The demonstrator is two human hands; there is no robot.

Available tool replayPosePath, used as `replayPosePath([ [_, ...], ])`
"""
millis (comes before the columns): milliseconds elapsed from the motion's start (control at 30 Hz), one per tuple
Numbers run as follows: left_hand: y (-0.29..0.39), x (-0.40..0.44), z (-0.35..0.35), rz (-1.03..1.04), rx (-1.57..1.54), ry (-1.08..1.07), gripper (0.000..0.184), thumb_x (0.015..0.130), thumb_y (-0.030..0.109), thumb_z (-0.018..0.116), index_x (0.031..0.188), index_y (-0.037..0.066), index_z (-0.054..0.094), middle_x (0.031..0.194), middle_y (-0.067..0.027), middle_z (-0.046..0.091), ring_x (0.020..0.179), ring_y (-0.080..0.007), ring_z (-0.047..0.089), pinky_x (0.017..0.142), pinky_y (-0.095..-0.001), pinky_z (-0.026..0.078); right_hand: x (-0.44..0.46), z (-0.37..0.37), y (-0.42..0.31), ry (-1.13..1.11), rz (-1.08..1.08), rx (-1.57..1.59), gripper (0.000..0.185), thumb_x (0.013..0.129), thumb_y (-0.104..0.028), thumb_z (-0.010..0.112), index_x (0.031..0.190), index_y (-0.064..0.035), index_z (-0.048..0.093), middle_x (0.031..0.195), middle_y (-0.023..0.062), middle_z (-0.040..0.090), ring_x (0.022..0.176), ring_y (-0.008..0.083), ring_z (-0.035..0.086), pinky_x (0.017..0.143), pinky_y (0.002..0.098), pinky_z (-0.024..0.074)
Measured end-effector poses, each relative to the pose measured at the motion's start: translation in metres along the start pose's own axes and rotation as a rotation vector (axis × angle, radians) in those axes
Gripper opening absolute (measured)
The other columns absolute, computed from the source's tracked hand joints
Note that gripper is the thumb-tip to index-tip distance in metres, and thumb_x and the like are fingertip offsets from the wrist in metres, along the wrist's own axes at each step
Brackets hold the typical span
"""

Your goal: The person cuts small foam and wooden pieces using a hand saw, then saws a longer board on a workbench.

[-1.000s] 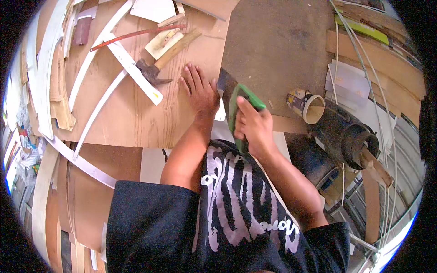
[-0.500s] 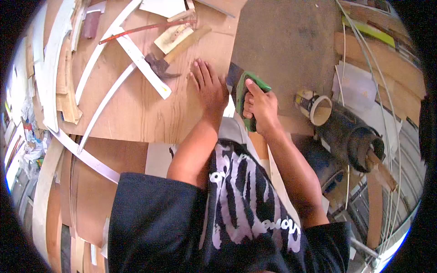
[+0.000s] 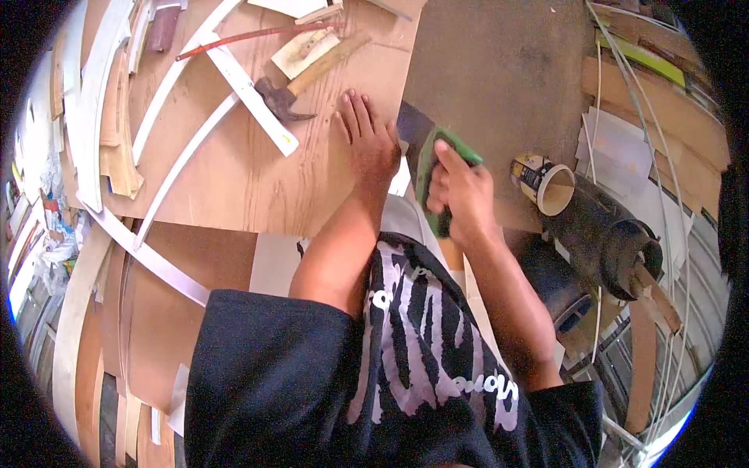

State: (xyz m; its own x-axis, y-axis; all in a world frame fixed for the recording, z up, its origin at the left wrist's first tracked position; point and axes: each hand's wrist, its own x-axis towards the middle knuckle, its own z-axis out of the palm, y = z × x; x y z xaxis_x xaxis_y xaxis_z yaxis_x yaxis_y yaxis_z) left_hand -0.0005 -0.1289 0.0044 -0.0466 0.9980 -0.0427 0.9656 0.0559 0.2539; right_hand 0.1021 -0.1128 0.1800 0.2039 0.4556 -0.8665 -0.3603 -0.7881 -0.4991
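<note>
Saw (image 3: 424, 173) in right hand (image 3: 462, 191), left hand (image 3: 373, 148) flat on board (image 3: 226, 187)
Right fingers clamp the handle (image 3: 460, 147), blade (image 3: 413, 125) ahead of them; left fingers lie slightly apart, apparently steadying the board; hammer (image 3: 312, 76) near their tips.

A hammer (image 3: 314, 76) lies beside a white strip (image 3: 250, 95) — tub (image 3: 530, 175) well apart.

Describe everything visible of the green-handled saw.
The saw has a green handle with dark parts, plastic by its look, and a dark, metallic-looking blade, partly visible. The right hand grips the handle; the blade points forward, by the right edge of the wooden board. Teeth and contact with the board can't be made out.
</note>
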Motion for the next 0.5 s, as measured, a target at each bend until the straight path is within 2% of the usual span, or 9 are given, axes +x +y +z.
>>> replayPosePath([
  [100, -0.001, 0.001, 0.008, -0.003, -0.065, 0.081, 0.067, 0.099, 0.033, 0.051, 0.146, -0.013, 0.039, 0.160, -0.0309, 0.027, 0.152, -0.0438, 0.021, 0.123, -0.0577, 0.014, -0.025, -0.010, -0.001, 0.054, 0.040, -0.046, 0.030, 0.098, -0.026, 0.067, 0.076, -0.0146, 0.049, 0.059, -0.0056, 0.038, 0.045, 0.0078, 0.036, 0.041, 0.0280, 0.0291],
  [200, 0.000, -0.001, 0.008, 0.002, -0.003, 0.074, 0.067, 0.099, 0.033, 0.051, 0.146, -0.013, 0.039, 0.160, -0.0307, 0.028, 0.152, -0.0433, 0.020, 0.123, -0.0580, 0.014, -0.002, -0.019, 0.014, 0.066, 0.020, -0.021, 0.031, 0.098, -0.027, 0.066, 0.076, -0.0140, 0.049, 0.059, -0.0054, 0.038, 0.045, 0.0078, 0.036, 0.040, 0.0277, 0.0283],
  [500, -0.001, -0.002, 0.019, -0.021, -0.052, 0.060, 0.067, 0.101, 0.032, 0.048, 0.148, -0.013, 0.036, 0.161, -0.0299, 0.024, 0.153, -0.0430, 0.018, 0.124, -0.0576, 0.012, 0.065, -0.010, 0.012, -0.086, -0.010, 0.034, 0.026, 0.097, -0.020, 0.064, 0.076, -0.0149, 0.049, 0.062, -0.0062, 0.040, 0.048, 0.0072, 0.036, 0.043, 0.0278, 0.0284],
])
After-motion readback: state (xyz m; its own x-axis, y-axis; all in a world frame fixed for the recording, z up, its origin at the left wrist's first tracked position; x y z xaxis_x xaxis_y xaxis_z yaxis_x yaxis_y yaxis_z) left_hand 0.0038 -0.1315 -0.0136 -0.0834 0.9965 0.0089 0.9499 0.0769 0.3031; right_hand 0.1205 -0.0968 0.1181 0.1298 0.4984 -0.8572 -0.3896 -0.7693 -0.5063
